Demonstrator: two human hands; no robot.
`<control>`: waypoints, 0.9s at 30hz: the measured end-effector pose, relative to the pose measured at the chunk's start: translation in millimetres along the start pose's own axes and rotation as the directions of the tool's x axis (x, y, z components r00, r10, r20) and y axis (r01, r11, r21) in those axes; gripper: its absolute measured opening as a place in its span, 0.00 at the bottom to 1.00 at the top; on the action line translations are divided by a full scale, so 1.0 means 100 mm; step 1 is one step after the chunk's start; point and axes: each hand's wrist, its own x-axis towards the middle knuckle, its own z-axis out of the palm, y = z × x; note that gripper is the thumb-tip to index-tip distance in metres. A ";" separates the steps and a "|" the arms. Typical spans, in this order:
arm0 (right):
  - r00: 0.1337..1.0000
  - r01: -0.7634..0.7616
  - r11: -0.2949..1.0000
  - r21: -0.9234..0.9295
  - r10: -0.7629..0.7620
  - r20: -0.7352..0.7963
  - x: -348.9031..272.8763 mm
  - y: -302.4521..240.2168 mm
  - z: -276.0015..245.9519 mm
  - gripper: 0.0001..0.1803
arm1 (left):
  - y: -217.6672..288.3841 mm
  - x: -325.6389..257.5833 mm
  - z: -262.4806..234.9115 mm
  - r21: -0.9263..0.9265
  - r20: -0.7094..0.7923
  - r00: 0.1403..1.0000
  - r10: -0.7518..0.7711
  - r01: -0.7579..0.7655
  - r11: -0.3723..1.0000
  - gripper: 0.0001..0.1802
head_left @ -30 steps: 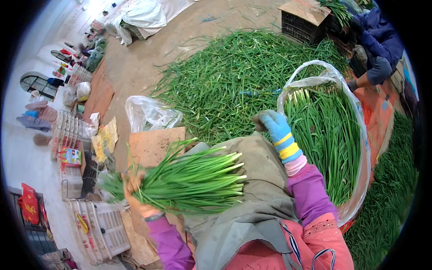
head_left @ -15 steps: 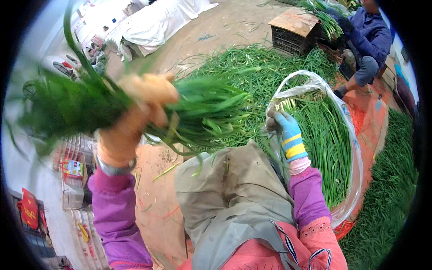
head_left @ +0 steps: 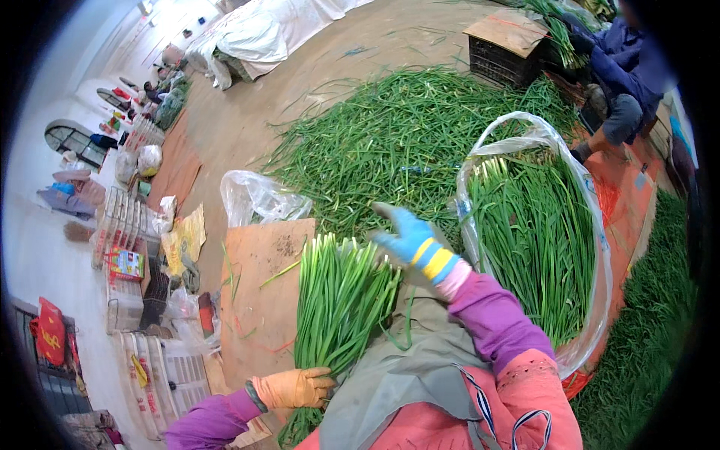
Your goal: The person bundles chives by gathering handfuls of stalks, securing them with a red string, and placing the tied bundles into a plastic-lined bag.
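The bundle of green stalks [head_left: 337, 300] had come down since half a second before: then it was raised high to the person's left, lying crosswise in the air; now it rested low across the person's lap, its cut ends fanned out away from the body and its lower part running back toward the left hand [head_left: 294, 388]. That hand, in an orange glove, had dropped with it and was closed around the bundle near its base, fingers curled on the stalks. The right hand [head_left: 411, 241], in a blue glove with a yellow-striped cuff, had left the rim of the clear plastic bag [head_left: 525, 139] where it had been and now hovered just beside the far ends of the bundle, its fingers spread and holding nothing; whether it touched the tips could not be told.

The bundle lay between the brown cardboard sheet [head_left: 262, 285] on the left and the plastic bag on the right, which was filled with more stalks standing on end. Beyond the bundle spread a large loose heap of greens [head_left: 405, 127] on the floor. A crumpled clear bag [head_left: 259, 199] lay at the cardboard's far edge. A dark crate [head_left: 504, 60] stood past the heap, and another person in blue [head_left: 622, 67] crouched at the upper right.
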 end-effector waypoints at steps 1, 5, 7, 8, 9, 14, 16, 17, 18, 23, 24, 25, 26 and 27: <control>0.998 -0.027 0.987 -0.157 0.036 0.055 0.02 -0.03 0.20 0.43 | 0.03 0.00 0.10 0.008 -0.007 1.000 -0.018 0.018 1.000 0.09; 0.935 0.005 0.959 -0.283 0.095 0.341 -0.09 -0.07 0.73 0.38 | 0.13 -0.05 0.46 -0.077 -0.047 0.995 -0.085 0.081 0.994 0.09; 0.900 -0.008 0.968 -0.250 0.115 0.420 -0.02 0.10 0.70 0.23 | 0.20 -0.09 0.62 -0.087 -0.064 0.991 -0.115 0.109 0.990 0.10; 0.939 0.002 0.945 -0.326 0.111 0.326 0.03 0.43 0.69 0.18 | 0.20 -0.10 0.64 -0.078 -0.064 0.991 -0.119 0.114 0.991 0.11; 0.915 -0.084 0.935 -0.344 0.208 0.345 0.18 0.38 0.54 0.16 | 0.23 -0.12 0.69 -0.078 -0.067 0.989 -0.135 0.130 0.989 0.11; 0.959 -0.280 0.953 0.112 0.283 -0.008 0.60 0.31 0.09 0.20 | 0.24 -0.09 0.77 -0.077 -0.120 0.981 -0.150 0.141 0.987 0.14; 0.979 -0.163 0.966 0.199 0.134 0.152 0.64 0.00 0.15 0.28 | 0.21 -0.08 0.79 -0.076 -0.156 0.974 -0.162 0.151 0.986 0.15; 0.970 -0.066 0.988 0.140 0.031 0.240 0.64 -0.13 0.20 0.32 | 0.19 -0.07 0.78 -0.049 -0.180 0.974 -0.140 0.133 0.990 0.15; 0.941 -0.097 0.992 0.083 0.065 0.333 0.67 -0.24 0.29 0.34 | 0.19 -0.07 0.75 -0.022 -0.197 0.972 -0.125 0.123 0.992 0.15; 0.695 -0.228 0.973 -0.036 0.188 0.693 0.71 -0.13 0.62 0.25 | 0.16 -0.07 0.77 0.027 -0.185 0.977 -0.105 0.111 0.993 0.19; 0.677 -0.260 0.965 -0.039 0.211 0.705 0.70 -0.25 0.60 0.22 | 0.18 -0.09 0.81 0.007 -0.159 0.980 -0.122 0.125 0.992 0.21; 0.659 -0.292 0.955 -0.049 0.238 0.714 0.68 -0.42 0.50 0.20 | 0.20 -0.09 0.84 -0.010 -0.137 0.982 -0.133 0.133 0.991 0.23; 0.669 -0.291 0.956 -0.041 0.233 0.705 0.68 -0.51 0.45 0.19 | 0.21 -0.09 0.86 -0.067 -0.151 0.976 -0.159 0.150 0.986 0.23; 0.687 -0.291 0.956 -0.031 0.231 0.689 0.68 -0.54 0.40 0.17 | 0.20 -0.10 0.86 -0.117 -0.162 0.971 -0.176 0.158 0.980 0.23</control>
